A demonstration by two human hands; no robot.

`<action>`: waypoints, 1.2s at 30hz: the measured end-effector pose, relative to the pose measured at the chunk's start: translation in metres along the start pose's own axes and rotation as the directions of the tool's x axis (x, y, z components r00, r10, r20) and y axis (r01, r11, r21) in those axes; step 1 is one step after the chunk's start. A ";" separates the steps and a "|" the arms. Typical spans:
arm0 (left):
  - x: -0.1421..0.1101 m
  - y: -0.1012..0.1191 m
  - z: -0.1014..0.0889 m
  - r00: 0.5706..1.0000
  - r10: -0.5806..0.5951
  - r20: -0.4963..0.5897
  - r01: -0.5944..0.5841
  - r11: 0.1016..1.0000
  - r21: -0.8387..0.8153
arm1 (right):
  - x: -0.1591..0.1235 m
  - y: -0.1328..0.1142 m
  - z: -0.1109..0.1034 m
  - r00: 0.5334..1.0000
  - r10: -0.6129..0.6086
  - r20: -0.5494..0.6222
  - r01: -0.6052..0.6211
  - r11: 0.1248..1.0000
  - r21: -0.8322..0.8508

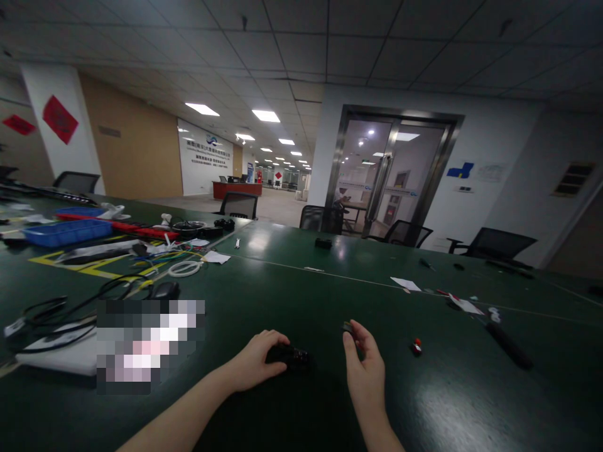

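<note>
My left hand [260, 361] curls around one end of a small black box-shaped device [298, 358] that lies on the dark green table [264, 414]. Its thumb and fingers press on the device's sides, and part of it is hidden under the hand. Just above the table to the right, my right hand [363, 361] pinches a small dark piece [347, 327] between thumb and fingertips; its kind is too small to make out. A small red and silver item [417, 346] rests on the table right of that hand.
On the left lie a white power adapter-like slab [59, 351], black cables, a blue tray [68, 233] and coiled wires [184, 269]. A black block [323, 243] sits farther back. To the right are a black-handled tool [509, 345] and paper scraps [405, 284]. Chairs [504, 242] stand beyond.
</note>
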State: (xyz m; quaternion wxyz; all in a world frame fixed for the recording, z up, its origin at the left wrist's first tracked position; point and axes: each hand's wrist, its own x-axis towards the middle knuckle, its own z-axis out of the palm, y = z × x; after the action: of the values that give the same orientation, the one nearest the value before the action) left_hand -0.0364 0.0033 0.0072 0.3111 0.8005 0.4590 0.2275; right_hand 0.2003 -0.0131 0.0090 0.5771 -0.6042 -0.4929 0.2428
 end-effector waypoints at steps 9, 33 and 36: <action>0.003 -0.002 0.001 0.999 0.023 0.024 -0.024 1.000 0.015 | -0.003 -0.006 -0.002 1.000 -0.009 0.029 0.009 1.000 0.007; 0.003 0.003 0.001 0.999 0.031 0.011 -0.031 0.997 0.070 | -0.022 -0.018 0.024 0.811 0.093 0.577 0.128 0.935 -0.332; 0.004 0.000 0.002 0.999 0.041 0.012 -0.042 0.996 0.078 | -0.023 -0.020 0.024 0.810 0.114 0.576 0.121 0.928 -0.353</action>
State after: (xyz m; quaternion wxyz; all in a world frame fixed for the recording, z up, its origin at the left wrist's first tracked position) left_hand -0.0334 0.0065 0.0057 0.2770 0.8225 0.4494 0.2117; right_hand 0.1643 -0.0250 0.0158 0.2713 -0.5970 -0.6848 0.3178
